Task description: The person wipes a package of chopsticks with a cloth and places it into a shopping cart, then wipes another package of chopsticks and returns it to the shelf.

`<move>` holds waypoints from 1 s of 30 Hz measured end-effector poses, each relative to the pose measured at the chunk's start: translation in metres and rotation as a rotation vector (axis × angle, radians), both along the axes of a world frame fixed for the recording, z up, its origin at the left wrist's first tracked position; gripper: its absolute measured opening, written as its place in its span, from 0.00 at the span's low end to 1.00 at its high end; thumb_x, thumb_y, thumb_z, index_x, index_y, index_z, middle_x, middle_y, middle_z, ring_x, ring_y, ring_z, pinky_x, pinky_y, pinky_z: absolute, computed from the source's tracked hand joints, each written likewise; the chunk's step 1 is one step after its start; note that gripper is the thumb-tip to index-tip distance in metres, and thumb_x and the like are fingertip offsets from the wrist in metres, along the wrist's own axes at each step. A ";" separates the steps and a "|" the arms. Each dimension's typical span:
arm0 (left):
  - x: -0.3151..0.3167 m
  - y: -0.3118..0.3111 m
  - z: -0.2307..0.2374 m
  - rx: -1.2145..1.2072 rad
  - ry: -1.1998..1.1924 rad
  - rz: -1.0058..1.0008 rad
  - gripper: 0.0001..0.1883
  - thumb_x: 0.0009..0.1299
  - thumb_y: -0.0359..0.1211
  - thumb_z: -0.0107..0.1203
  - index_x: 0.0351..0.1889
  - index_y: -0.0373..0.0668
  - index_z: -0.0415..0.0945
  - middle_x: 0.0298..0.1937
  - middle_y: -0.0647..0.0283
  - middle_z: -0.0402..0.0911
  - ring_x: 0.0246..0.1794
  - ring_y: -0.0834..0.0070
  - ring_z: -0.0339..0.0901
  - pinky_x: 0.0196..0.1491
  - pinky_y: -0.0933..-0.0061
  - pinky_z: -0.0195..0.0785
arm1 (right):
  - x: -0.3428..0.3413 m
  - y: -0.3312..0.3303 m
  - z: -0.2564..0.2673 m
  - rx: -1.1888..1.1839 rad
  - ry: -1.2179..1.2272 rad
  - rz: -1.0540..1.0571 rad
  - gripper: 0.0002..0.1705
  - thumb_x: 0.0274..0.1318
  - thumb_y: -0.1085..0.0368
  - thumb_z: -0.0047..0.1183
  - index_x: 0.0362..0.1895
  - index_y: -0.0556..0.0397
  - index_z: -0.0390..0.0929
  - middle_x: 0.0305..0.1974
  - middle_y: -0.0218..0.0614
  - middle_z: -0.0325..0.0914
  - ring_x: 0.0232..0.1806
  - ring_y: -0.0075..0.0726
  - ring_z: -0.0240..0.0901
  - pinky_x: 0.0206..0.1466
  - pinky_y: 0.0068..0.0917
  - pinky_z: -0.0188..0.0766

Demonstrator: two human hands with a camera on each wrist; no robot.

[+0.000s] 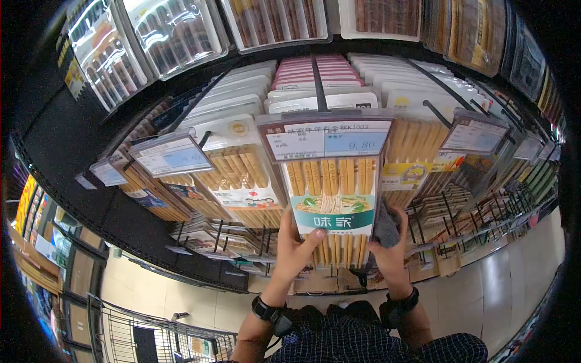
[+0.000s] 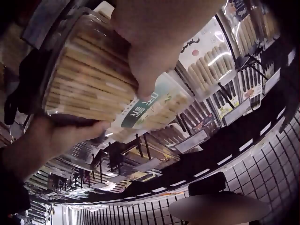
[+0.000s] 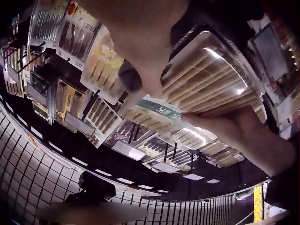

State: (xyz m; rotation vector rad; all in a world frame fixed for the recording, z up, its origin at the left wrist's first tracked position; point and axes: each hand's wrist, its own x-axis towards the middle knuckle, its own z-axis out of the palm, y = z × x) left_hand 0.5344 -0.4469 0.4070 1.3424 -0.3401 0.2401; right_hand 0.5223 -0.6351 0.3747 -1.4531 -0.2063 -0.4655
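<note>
A pack of wooden chopsticks (image 1: 336,175) with a green-and-white label hangs at the front of the rack, partly behind a price tag (image 1: 327,142). My left hand (image 1: 295,248) grips its left edge, thumb over the front near the label. On the other side my right hand (image 1: 390,251) holds the right edge, its thumb at the lower corner. A dark grey cloth-like item (image 1: 386,227) is tucked in the right hand against the pack. Both wrist views show the two thumbs on the clear front; the fingers behind the pack are mostly hidden.
More chopstick packs (image 1: 239,169) hang on hooks to either side, with price tags (image 1: 172,154) jutting out in front. Boxed sets (image 1: 175,36) line the row above. A wire shopping cart (image 1: 163,336) stands at lower left on the tiled floor.
</note>
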 end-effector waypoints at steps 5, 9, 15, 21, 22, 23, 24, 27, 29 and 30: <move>0.002 0.001 -0.007 -0.015 0.021 -0.009 0.32 0.60 0.27 0.56 0.60 0.33 0.50 0.45 0.58 0.72 0.47 0.75 0.70 0.48 0.75 0.63 | -0.017 -0.013 0.000 0.130 0.044 -0.295 0.44 0.33 0.75 0.57 0.59 0.47 0.52 0.53 0.35 0.57 0.55 0.36 0.56 0.58 0.33 0.55; 0.001 -0.001 -0.006 0.034 0.019 0.071 0.29 0.60 0.25 0.55 0.57 0.33 0.54 0.41 0.59 0.73 0.41 0.78 0.72 0.41 0.79 0.66 | -0.035 -0.029 -0.024 0.436 0.168 -0.509 0.31 0.54 0.62 0.48 0.59 0.55 0.52 0.50 0.35 0.63 0.51 0.35 0.61 0.56 0.31 0.58; 0.018 -0.007 -0.008 0.115 -0.007 0.305 0.22 0.61 0.25 0.54 0.51 0.32 0.60 0.41 0.60 0.74 0.40 0.80 0.71 0.42 0.80 0.64 | -0.059 -0.073 -0.030 0.627 0.070 -0.163 0.39 0.48 0.41 0.49 0.59 0.48 0.55 0.55 0.39 0.59 0.55 0.47 0.58 0.53 0.46 0.63; 0.029 -0.022 -0.014 0.061 0.022 0.330 0.20 0.62 0.25 0.53 0.50 0.30 0.61 0.45 0.58 0.73 0.46 0.77 0.69 0.49 0.79 0.61 | -0.061 -0.083 -0.044 0.480 0.072 -0.045 0.41 0.46 0.37 0.47 0.58 0.49 0.56 0.53 0.40 0.61 0.54 0.47 0.60 0.50 0.45 0.65; 0.027 -0.023 -0.014 0.071 0.048 0.333 0.20 0.62 0.26 0.53 0.50 0.30 0.61 0.45 0.58 0.73 0.47 0.77 0.69 0.49 0.79 0.61 | -0.055 -0.085 -0.040 0.410 0.027 -0.014 0.41 0.47 0.38 0.47 0.59 0.49 0.56 0.52 0.41 0.62 0.53 0.47 0.61 0.50 0.45 0.66; 0.023 -0.024 -0.013 0.079 0.074 0.343 0.20 0.62 0.26 0.53 0.50 0.30 0.61 0.46 0.57 0.72 0.47 0.77 0.68 0.50 0.79 0.61 | -0.051 -0.090 -0.043 0.428 0.010 0.036 0.41 0.46 0.38 0.48 0.58 0.49 0.56 0.52 0.41 0.62 0.53 0.47 0.61 0.51 0.45 0.65; 0.016 -0.023 -0.008 0.145 0.156 0.360 0.20 0.63 0.27 0.53 0.51 0.29 0.61 0.46 0.57 0.72 0.48 0.77 0.68 0.50 0.77 0.61 | -0.048 -0.094 -0.046 0.446 -0.004 0.086 0.41 0.46 0.39 0.48 0.58 0.50 0.56 0.52 0.41 0.63 0.53 0.46 0.61 0.52 0.45 0.64; 0.003 -0.012 -0.038 0.453 0.004 0.563 0.25 0.60 0.31 0.56 0.53 0.32 0.62 0.47 0.50 0.72 0.48 0.63 0.70 0.51 0.69 0.61 | -0.048 -0.095 -0.047 0.430 -0.066 0.079 0.41 0.44 0.39 0.50 0.57 0.50 0.57 0.51 0.40 0.63 0.52 0.45 0.61 0.52 0.44 0.64; -0.018 -0.008 -0.045 0.495 0.017 0.563 0.24 0.59 0.28 0.56 0.53 0.33 0.63 0.48 0.53 0.72 0.52 0.66 0.68 0.53 0.70 0.60 | -0.053 -0.093 -0.042 0.374 -0.131 0.008 0.42 0.43 0.39 0.51 0.57 0.50 0.57 0.51 0.40 0.63 0.52 0.45 0.61 0.52 0.43 0.63; -0.030 -0.002 -0.048 0.516 0.015 0.565 0.23 0.58 0.27 0.55 0.53 0.34 0.64 0.49 0.54 0.71 0.54 0.68 0.67 0.55 0.71 0.60 | -0.056 -0.089 -0.039 0.346 -0.168 -0.023 0.42 0.42 0.39 0.51 0.57 0.50 0.57 0.50 0.40 0.63 0.52 0.44 0.61 0.52 0.43 0.63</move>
